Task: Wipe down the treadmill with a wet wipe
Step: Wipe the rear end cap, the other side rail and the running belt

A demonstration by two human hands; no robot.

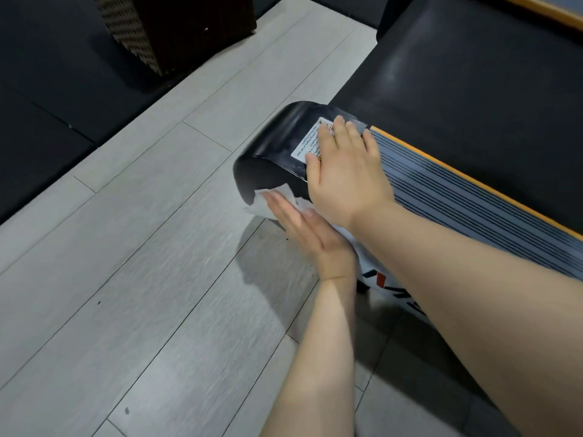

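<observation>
Item: wet wipe point(277, 197) under my left fingers point(284, 205), at the treadmill's rear end cap point(277, 143).

My left hand point(307, 230): fingers straight, together, pressing the wipe against the cap's side face, just above the floor point(142, 247). My right hand point(344, 171): fingers slightly spread, flat on the cap's top, partly covering a white label point(310, 141). Ribbed side rail point(473, 209) beyond; wicker basket point(176, 26) well apart.

Grey plank floor point(126, 279): treadmill point(271, 143), wicker basket point(176, 26).
</observation>
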